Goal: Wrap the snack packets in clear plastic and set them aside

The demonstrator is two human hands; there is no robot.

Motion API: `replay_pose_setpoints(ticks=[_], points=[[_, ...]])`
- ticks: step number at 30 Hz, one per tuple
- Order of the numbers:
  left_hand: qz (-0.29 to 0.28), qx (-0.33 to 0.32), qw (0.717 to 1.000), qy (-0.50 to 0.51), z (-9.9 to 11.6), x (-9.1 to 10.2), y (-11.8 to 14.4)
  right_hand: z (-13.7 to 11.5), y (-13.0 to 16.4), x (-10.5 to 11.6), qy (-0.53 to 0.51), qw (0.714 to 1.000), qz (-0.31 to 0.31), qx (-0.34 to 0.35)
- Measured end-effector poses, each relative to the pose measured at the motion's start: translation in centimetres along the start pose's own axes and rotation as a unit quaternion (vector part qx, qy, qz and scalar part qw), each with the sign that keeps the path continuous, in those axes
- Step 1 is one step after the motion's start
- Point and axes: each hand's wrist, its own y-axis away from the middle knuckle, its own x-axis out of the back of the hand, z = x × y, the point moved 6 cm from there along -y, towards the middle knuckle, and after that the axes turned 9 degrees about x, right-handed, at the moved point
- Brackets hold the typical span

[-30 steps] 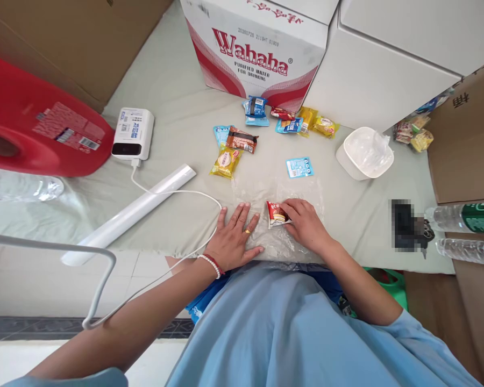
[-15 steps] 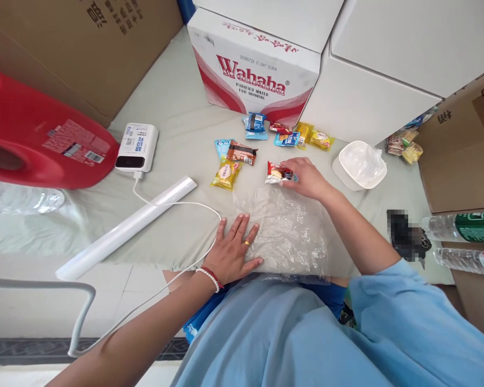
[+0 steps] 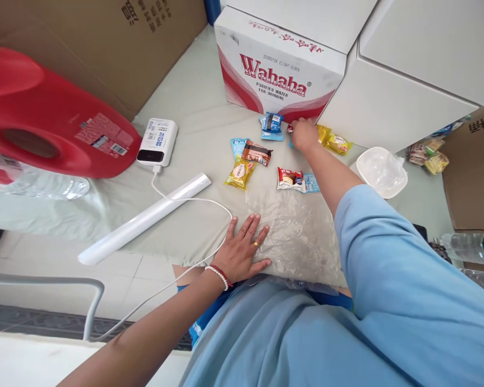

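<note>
Your left hand (image 3: 244, 247) lies flat and fully open, palm down, on the left edge of the crumpled clear plastic bag (image 3: 296, 236). It grips nothing; the spread fingers only press the thin film against the pale green cloth surface (image 3: 193, 140), which probably keeps the light bag from sliding.

Your right hand (image 3: 304, 133) is stretched far across the surface, fingers curled down over the small snack packets at the foot of the red-and-white Wahaha water carton (image 3: 280, 80). A small red packet (image 3: 290, 128) shows at its fingertips, touching them, but I cannot tell if the hand really has hold of it. Just to its right lie two yellow snack packets (image 3: 334, 141), to its left a blue biscuit packet (image 3: 272, 124).

Nearer to you, just beyond the far edge of the bag, a red-and-white cake packet (image 3: 291, 179) rests on a small light blue sachet (image 3: 311, 183). Left of it are an orange-brown wafer packet (image 3: 257, 152) and a yellow round-cake packet (image 3: 239, 173).

At the right stands a white plastic bowl (image 3: 381, 172). At the left lie a white power bank (image 3: 158, 142) with its cable, a white tube (image 3: 145, 217) and a big red plastic jug (image 3: 52, 123).
</note>
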Motion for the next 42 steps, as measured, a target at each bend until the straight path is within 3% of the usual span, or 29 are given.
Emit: replay_pose_setpoints(ticks=[4, 7, 11, 13, 17, 21, 24, 29, 33, 35, 37, 40, 42], points=[[-0.002, -0.004, 1.000, 0.003, 0.0, 0.0, 0.0, -0.2, -0.3, 2.3, 0.002, 0.995, 0.075, -0.063], [-0.005, -0.002, 1.000, 0.000, -0.1, 0.0, 0.0, -2.6, -0.9, 3.8, -0.022, 0.992, 0.105, -0.063], [-0.008, 0.001, 1.000, -0.002, -0.2, 0.0, 0.0, -6.9, -2.3, 2.1, -0.025, 0.997, 0.069, -0.010], [-0.008, 0.002, 1.000, 0.000, -0.1, 0.0, 0.0, -7.7, -3.0, 0.4, -0.027, 0.998, 0.059, -0.014], [-0.006, 0.003, 1.000, 0.005, -0.1, 0.0, 0.0, -6.0, -4.1, -1.9, -0.058, 0.997, 0.020, -0.042], [0.001, 0.000, 1.000, 0.000, -0.1, 0.1, 0.0, -4.4, -3.8, -1.4, -0.066, 0.997, -0.047, -0.002], [0.001, -0.001, 1.000, -0.003, -0.1, 0.0, 0.0, -4.9, -2.9, -0.9, -0.067, 0.997, -0.040, 0.004], [-0.004, 0.004, 1.000, 0.003, -0.2, -0.1, 0.0, -7.1, -2.8, -2.7, -0.078, 0.997, -0.016, 0.004], [-0.001, 0.003, 1.000, 0.002, -0.1, 0.0, 0.1, -6.3, -2.6, -1.7, -0.109, 0.994, -0.009, -0.027], [-0.002, 0.003, 1.000, 0.005, -0.1, 0.1, 0.0, -6.1, -1.1, 0.8, -0.125, 0.992, -0.003, 0.002], [-0.003, 0.003, 1.000, 0.011, -0.1, 0.1, 0.0, -6.7, 2.1, 4.3, -0.148, 0.986, 0.003, 0.077], [-0.004, 0.002, 1.000, 0.023, -0.1, 0.2, 0.0, -8.5, 9.8, 8.5, -0.188, 0.961, -0.063, 0.193], [-0.004, 0.003, 1.000, 0.029, -0.1, 0.2, 0.0, -9.7, 15.9, 9.4, -0.185, 0.942, -0.132, 0.246]])
